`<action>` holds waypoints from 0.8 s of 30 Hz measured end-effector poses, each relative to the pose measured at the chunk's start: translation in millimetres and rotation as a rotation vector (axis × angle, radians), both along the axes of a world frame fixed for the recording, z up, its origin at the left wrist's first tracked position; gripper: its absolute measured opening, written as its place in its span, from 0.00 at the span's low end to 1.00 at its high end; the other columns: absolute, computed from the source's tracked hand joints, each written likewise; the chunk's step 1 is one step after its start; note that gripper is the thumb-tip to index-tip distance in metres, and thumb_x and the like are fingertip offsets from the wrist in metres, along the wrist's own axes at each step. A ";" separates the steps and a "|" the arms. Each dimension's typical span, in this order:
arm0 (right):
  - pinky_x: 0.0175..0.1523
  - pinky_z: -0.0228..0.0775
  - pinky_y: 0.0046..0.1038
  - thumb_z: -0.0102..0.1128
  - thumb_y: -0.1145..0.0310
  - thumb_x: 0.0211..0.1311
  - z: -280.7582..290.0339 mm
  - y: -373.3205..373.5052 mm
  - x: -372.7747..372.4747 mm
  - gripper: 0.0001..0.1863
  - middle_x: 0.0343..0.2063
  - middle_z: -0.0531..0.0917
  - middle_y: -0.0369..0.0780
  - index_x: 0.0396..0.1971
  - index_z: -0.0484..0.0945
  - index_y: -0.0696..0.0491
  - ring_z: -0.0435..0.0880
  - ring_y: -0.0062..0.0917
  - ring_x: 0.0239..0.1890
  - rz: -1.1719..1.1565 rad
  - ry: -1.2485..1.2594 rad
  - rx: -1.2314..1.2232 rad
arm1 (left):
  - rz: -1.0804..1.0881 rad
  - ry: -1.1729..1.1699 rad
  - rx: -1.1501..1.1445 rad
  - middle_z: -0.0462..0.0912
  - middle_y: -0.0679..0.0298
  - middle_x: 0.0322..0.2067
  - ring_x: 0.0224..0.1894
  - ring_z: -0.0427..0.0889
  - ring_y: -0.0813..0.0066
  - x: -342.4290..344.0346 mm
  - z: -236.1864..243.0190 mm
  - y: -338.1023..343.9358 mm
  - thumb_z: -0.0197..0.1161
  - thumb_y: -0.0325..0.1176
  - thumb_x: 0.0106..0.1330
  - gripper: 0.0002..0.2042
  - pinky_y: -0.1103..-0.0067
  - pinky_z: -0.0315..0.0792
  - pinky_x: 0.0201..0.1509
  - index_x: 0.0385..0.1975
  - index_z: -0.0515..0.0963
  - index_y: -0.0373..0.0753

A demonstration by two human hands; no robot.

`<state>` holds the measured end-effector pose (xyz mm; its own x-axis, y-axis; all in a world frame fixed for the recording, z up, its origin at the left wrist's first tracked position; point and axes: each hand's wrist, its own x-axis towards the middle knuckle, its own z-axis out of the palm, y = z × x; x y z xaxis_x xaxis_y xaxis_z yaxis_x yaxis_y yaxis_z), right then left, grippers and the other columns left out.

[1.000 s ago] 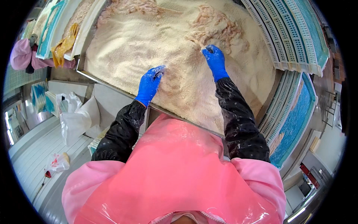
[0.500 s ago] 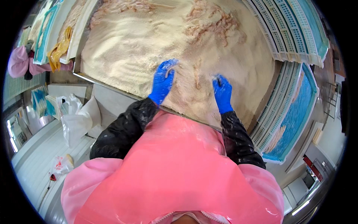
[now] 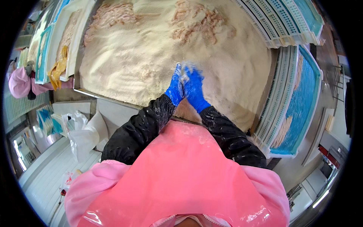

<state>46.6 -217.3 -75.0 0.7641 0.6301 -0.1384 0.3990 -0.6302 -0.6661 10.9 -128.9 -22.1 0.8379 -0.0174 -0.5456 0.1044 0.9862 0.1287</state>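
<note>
My left hand (image 3: pixel 174 87) and my right hand (image 3: pixel 194 89), both in blue gloves dusted with crumbs, are brought together over a broad bed of pale breadcrumbs (image 3: pixel 124 72). Their palms and fingers close on each other from both sides. Something pale and crumb-coated shows between them, too blurred to name. The right fingers are smeared by motion. Beyond my hands, a heap of pinkish raw meat strips (image 3: pixel 196 20) lies on the crumbs, and a second heap of strips (image 3: pixel 111 19) lies farther left.
A metal rim (image 3: pixel 109 99) edges the crumb bed. Stacked trays (image 3: pixel 276 102) stand at the right, the top blue one (image 3: pixel 302 109) bearing coated strips. More stacked trays (image 3: pixel 280 22) stand far right. At the left, yellow gloves (image 3: pixel 58 72) hang near a white tray, close to another person's pink sleeve (image 3: pixel 19 83).
My hands have come together from apart, the right moving left. The single strip that lay between them no longer shows on the crumbs. The whole view has shifted slightly.
</note>
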 end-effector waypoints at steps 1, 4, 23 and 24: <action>0.69 0.35 0.52 0.44 0.54 0.66 -8.4 5.5 -10.1 0.31 0.68 0.57 0.44 0.68 0.56 0.45 0.50 0.43 0.70 -0.036 0.132 0.022 | 0.029 -0.098 0.102 0.76 0.54 0.51 0.50 0.76 0.59 -0.6 -13.2 -2.6 0.43 0.62 0.68 0.32 0.67 0.71 0.58 0.59 0.67 0.41; 0.69 0.32 0.53 0.43 0.54 0.67 0.9 -17.9 3.9 0.31 0.68 0.55 0.43 0.68 0.55 0.45 0.47 0.44 0.70 0.013 -0.137 -0.063 | 0.059 -0.079 -0.150 0.75 0.53 0.53 0.50 0.76 0.59 -9.3 -21.4 -1.5 0.40 0.62 0.68 0.34 0.66 0.69 0.59 0.60 0.65 0.37; 0.44 0.68 0.21 0.54 0.70 0.66 94.9 -121.1 55.3 0.11 0.34 0.82 0.35 0.42 0.80 0.59 0.76 0.16 0.35 -0.391 0.641 0.731 | -0.200 -0.037 0.932 0.75 0.55 0.54 0.53 0.75 0.69 -14.4 36.5 -47.7 0.53 0.31 0.68 0.24 0.75 0.65 0.61 0.63 0.62 0.32; 0.41 0.67 0.20 0.53 0.68 0.67 108.2 -127.9 56.8 0.13 0.32 0.82 0.36 0.44 0.79 0.60 0.75 0.17 0.32 -0.384 0.653 0.696 | -0.200 -0.055 1.042 0.75 0.55 0.54 0.53 0.76 0.69 -13.3 38.1 -50.3 0.53 0.31 0.68 0.23 0.75 0.65 0.61 0.62 0.63 0.32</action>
